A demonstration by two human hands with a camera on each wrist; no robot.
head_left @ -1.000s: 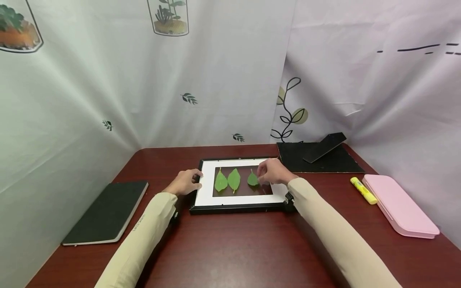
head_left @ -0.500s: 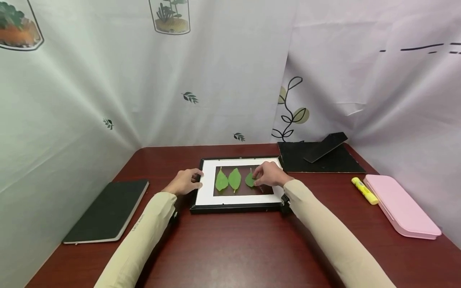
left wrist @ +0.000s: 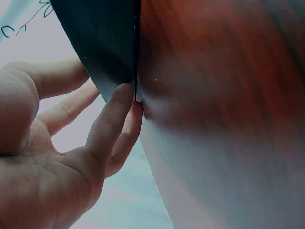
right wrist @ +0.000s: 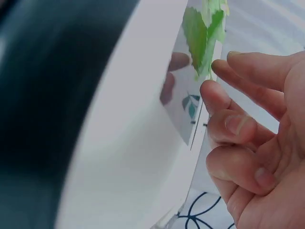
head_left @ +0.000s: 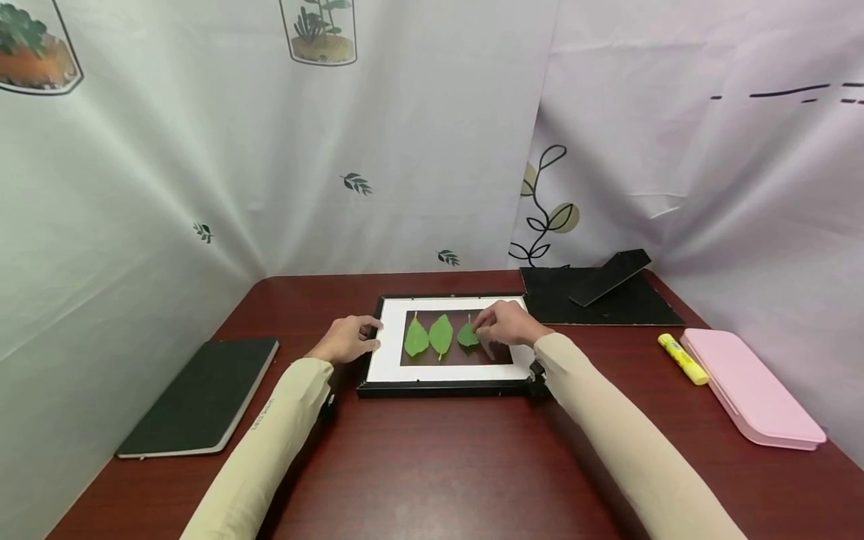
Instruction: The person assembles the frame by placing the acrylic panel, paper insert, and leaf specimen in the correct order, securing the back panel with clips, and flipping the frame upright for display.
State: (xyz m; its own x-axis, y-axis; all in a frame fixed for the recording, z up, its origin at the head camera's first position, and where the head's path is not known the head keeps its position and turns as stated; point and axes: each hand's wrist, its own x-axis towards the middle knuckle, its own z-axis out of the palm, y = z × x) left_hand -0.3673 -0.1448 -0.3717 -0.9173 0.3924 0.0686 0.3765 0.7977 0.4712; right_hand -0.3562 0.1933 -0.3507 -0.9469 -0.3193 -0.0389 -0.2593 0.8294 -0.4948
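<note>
A black-edged picture frame with a white mat lies flat on the table. Two green leaves sit side by side in its dark, shiny window, and a smaller leaf lies to their right. At the frame's left edge, my left hand grips the border between thumb and fingers, as the left wrist view shows close up. My right hand is over the window's right part, its fingertips at the smaller leaf's right edge. In the right wrist view, the leading fingers are extended, with no clear pinch on the leaf.
A black backing board with a stand flap lies at the back right. On the right are a yellow marker-like stick and a pink case. A dark notebook lies at left. Printed cloth hangs behind the table.
The smaller leaf has shifted slightly left towards the other two, with my right hand following it. My left hand has stayed at the frame's edge.
</note>
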